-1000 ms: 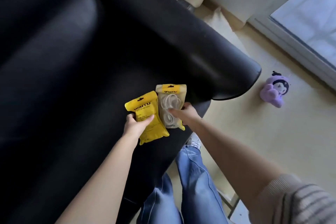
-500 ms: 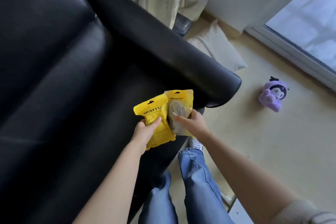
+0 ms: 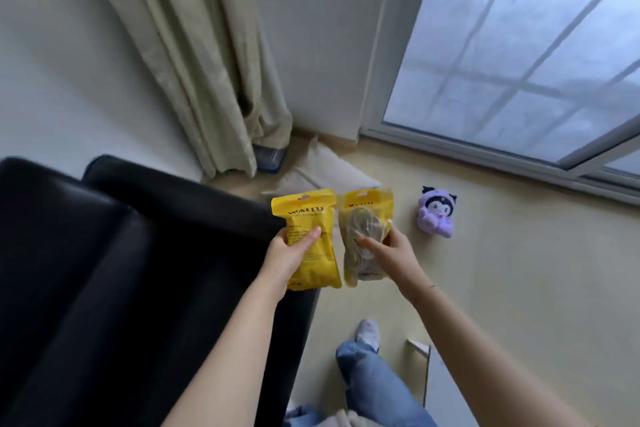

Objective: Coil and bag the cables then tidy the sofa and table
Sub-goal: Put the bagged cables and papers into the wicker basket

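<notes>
Sofa (image 3: 104, 270): black and glossy, fills the lower left; its armrest runs toward the middle of the view and ends just under the left bag.
Window (image 3: 519, 55): frosted panes in a pale frame, upper right, reaching down to the floor.
Floor (image 3: 519, 288): pale yellow, covers the right and lower middle.
Curtain (image 3: 194, 62): beige, hangs in folds down the white wall behind the sofa, with its hem near the floor.
Cushion (image 3: 322, 173): cream, lies on the floor below the curtain, partly hidden behind the two bags.
Legs (image 3: 374, 381): blue jeans and a light shoe on the floor, between the sofa and the right arm.
Left bag (image 3: 313, 253): solid yellow pouch with dark print, held upright over the end of the armrest, just beside the right bag.
Right bag (image 3: 363, 236): yellow pouch with a clear front showing a pale coiled cable (image 3: 360, 246) inside; held upright above the floor.
Plush toy (image 3: 437, 212): purple with a dark-and-white face, sits on the floor to the right of the bags, apart from them.
Left hand (image 3: 289, 255): grip closed on the left bag, thumb across its front, fingers behind.
Right hand (image 3: 391, 255): grip closed on the right bag, thumb on the clear front, fingers round its right edge.
</notes>
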Motion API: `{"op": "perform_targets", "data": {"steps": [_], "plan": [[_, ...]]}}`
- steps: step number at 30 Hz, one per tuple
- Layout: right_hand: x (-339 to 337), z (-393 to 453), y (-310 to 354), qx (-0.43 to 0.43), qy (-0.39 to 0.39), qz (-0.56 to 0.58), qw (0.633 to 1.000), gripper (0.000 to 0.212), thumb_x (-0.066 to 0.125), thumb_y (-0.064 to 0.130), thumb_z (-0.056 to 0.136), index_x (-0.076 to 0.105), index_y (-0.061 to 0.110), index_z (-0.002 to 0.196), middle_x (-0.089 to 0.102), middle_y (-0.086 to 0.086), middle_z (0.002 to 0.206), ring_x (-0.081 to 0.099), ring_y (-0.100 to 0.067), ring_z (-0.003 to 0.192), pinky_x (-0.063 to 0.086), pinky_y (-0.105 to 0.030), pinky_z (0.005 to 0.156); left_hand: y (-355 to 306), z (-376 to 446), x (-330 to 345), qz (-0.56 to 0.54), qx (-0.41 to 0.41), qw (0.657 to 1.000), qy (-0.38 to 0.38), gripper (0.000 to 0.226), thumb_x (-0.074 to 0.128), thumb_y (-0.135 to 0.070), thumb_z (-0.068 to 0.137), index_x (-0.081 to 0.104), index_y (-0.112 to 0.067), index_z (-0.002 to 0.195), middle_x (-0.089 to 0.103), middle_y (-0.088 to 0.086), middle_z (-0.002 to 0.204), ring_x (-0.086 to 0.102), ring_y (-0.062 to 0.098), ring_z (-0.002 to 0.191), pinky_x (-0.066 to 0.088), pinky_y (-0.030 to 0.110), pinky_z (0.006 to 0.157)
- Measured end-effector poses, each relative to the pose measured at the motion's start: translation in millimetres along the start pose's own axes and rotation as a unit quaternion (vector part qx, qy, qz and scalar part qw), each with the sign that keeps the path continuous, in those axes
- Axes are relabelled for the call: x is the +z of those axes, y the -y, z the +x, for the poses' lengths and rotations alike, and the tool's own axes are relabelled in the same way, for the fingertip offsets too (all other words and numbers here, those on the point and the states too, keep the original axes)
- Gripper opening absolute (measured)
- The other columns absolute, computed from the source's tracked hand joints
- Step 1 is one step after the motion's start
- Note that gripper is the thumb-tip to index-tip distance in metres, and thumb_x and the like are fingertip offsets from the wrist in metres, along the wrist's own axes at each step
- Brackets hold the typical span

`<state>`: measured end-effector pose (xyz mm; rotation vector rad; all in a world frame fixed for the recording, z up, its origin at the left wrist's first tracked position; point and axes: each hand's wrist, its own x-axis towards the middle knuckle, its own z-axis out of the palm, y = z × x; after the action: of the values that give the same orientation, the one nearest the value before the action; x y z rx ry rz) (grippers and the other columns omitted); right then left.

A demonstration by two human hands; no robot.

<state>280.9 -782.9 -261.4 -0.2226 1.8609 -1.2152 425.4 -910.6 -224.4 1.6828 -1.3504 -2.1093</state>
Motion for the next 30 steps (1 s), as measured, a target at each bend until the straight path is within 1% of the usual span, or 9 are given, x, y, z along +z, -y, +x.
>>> {"op": "perform_targets", "data": {"steps": [3, 8, 11, 14, 16, 19, 22, 27, 30], "plan": [[-53, 6, 27, -0.01, -0.025, 0.013, 1.0, 0.029, 0.074, 0.017, 0.083, 0.066, 0.015, 0.112, 0.072, 0.001, 0.102, 0.068, -0.013, 0.095, 0.054, -0.031, 0.087, -38, 4, 55, 0.015, 0.01, 1.0, 0.025, 0.044, 0.075, -0.035, 0.084, 0.057, -0.018, 0.12, 0.069, -0.001, 0.101, 0.066, 0.016, 0.089, 0.054, 0.031, 0.069], [-129, 40, 60, -0.017, -0.048, 0.013, 0.999, 0.028, 0.073, 0.021, 0.083, 0.065, 0.018, 0.11, 0.071, 0.005, 0.098, 0.067, -0.009, 0.091, 0.054, -0.025, 0.079, -83, 29, 135, 0.059, 0.008, 0.998, 0.038, 0.069, 0.077, -0.05, 0.076, 0.051, -0.019, 0.132, 0.063, 0.004, 0.122, 0.06, 0.029, 0.112, 0.049, 0.052, 0.098], [-160, 67, 75, -0.004, -0.049, 0.001, 0.999, 0.041, 0.075, 0.036, 0.072, 0.065, 0.022, 0.109, 0.073, 0.004, 0.097, 0.069, -0.014, 0.093, 0.056, -0.03, 0.08, -102, 53, 169, 0.068, 0.009, 0.997, 0.047, 0.084, 0.079, -0.055, 0.068, 0.05, -0.019, 0.137, 0.063, 0.005, 0.127, 0.06, 0.03, 0.113, 0.049, 0.051, 0.098], [-183, 103, 92, 0.0, -0.037, -0.026, 0.999, 0.054, 0.073, 0.048, 0.059, 0.064, 0.025, 0.107, 0.073, 0.003, 0.098, 0.069, -0.015, 0.093, 0.057, -0.038, 0.085, -123, 84, 195, 0.058, 0.003, 0.997, 0.049, 0.077, 0.077, -0.049, 0.077, 0.046, -0.017, 0.14, 0.06, 0.006, 0.13, 0.058, 0.03, 0.114, 0.049, 0.042, 0.091], [-193, 126, 106, -0.001, -0.026, -0.05, 0.998, 0.054, 0.074, 0.049, 0.061, 0.064, 0.023, 0.108, 0.073, 0.002, 0.098, 0.07, -0.016, 0.092, 0.057, -0.039, 0.085, -135, 103, 208, 0.055, 0.0, 0.997, 0.046, 0.075, 0.076, -0.048, 0.078, 0.045, -0.017, 0.14, 0.059, 0.007, 0.13, 0.058, 0.03, 0.113, 0.049, 0.042, 0.089], [-209, 161, 127, -0.007, -0.024, -0.052, 0.998, 0.032, 0.076, 0.028, 0.079, 0.065, 0.017, 0.107, 0.072, -0.001, 0.096, 0.069, -0.016, 0.089, 0.057, -0.03, 0.077, -154, 126, 228, 0.046, 0.002, 0.999, 0.024, 0.082, 0.078, -0.051, 0.075, 0.045, -0.016, 0.141, 0.059, 0.007, 0.131, 0.059, 0.03, 0.114, 0.049, 0.049, 0.097], [-226, 197, 149, -0.016, 0.003, -0.067, 0.998, 0.025, 0.075, 0.021, 0.082, 0.065, 0.015, 0.105, 0.071, 0.0, 0.092, 0.068, -0.014, 0.083, 0.051, -0.02, 0.065, -172, 140, 247, 0.029, 0.001, 0.999, -0.014, 0.076, 0.076, -0.048, 0.078, 0.045, -0.015, 0.14, 0.059, 0.008, 0.129, 0.058, 0.031, 0.113, 0.049, 0.047, 0.097], [-264, 247, 174, -0.039, 0.088, -0.13, 0.987, 0.038, 0.078, 0.037, 0.07, 0.067, 0.02, 0.102, 0.074, 0.002, 0.094, 0.07, -0.016, 0.09, 0.055, -0.043, 0.088, -185, 147, 289, -0.038, -0.006, 0.994, -0.101, 0.06, 0.072, -0.041, 0.085, 0.047, -0.018, 0.133, 0.058, 0.003, 0.114, 0.055, 0.024, 0.097, 0.045, 0.035, 0.082], [-291, 269, 189, -0.06, 0.156, -0.165, 0.972, 0.059, 0.073, 0.054, 0.052, 0.066, 0.022, 0.102, 0.074, 0.003, 0.094, 0.07, -0.016, 0.09, 0.055, -0.046, 0.089, -177, 135, 323, -0.106, -0.023, 0.98, -0.166, 0.066, 0.077, -0.046, 0.079, 0.051, -0.018, 0.132, 0.063, 0.006, 0.121, 0.061, 0.027, 0.105, 0.051, 0.039, 0.088]]}}
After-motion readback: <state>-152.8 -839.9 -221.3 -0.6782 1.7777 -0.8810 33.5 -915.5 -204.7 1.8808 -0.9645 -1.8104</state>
